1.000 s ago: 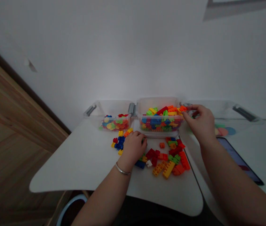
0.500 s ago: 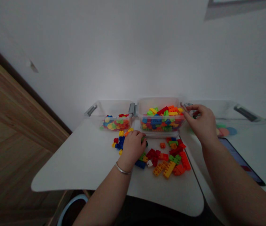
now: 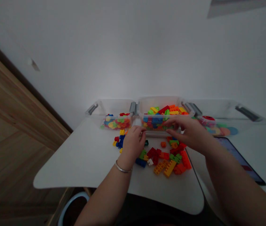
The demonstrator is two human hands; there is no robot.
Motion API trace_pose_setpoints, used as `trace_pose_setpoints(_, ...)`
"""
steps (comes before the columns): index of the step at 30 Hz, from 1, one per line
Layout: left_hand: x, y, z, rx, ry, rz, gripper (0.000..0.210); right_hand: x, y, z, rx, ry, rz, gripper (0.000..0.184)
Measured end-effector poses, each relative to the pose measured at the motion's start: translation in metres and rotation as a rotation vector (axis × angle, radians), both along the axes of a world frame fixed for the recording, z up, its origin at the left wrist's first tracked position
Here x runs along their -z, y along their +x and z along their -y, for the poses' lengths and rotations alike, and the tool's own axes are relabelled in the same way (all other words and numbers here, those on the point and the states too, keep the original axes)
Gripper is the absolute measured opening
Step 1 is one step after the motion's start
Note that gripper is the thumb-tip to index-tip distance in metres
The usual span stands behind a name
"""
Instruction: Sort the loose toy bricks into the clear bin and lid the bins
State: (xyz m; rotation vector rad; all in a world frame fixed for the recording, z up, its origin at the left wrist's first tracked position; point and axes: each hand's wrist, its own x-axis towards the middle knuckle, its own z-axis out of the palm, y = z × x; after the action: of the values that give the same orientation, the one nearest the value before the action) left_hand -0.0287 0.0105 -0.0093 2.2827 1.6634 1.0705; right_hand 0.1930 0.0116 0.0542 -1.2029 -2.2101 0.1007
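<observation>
My left hand (image 3: 134,141), with a bracelet at the wrist, is over the left part of a pile of toy building bricks (image 3: 155,153) on the white table. Its fingers are curled together, and anything between them is hidden. A dark green brick (image 3: 146,142) lies just right of it. My right hand (image 3: 186,130) hovers in front of the middle clear bin (image 3: 161,116), thumb and fingers apart, with nothing visible between them. That bin is filled with bricks of many colours. Blue and yellow bricks (image 3: 121,139) lie left of my left hand.
A clear bin (image 3: 95,118) with small colourful pieces stands on the left. Another clear bin (image 3: 219,110) on the right holds round coloured pieces and a red-topped item (image 3: 208,119). A tablet or phone (image 3: 241,160) lies beneath my right forearm. The white table (image 3: 76,166) has a rounded left corner.
My right hand has moved left and down from the middle bin's right edge to the bin's front. My left hand has lifted slightly, and the dark green brick beside it shows more fully.
</observation>
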Motion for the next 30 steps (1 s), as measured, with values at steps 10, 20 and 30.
trace_pose_setpoints(10, 0.007, 0.001, -0.002, -0.001, -0.062, -0.109, 0.019, 0.04, -0.029, -0.009, -0.02, -0.398, 0.6, 0.035)
trace_pose_setpoints(20, 0.014, 0.004, 0.001, 0.129, -0.14, -0.25, 0.02, 0.045, -0.043, 0.002, -0.019, -0.255, 0.695, 0.029)
trace_pose_setpoints(30, 0.001, -0.006, 0.006, -0.021, -0.065, -0.217, 0.02, 0.05, -0.047, 0.01, 0.041, -0.202, 0.671, 0.032)
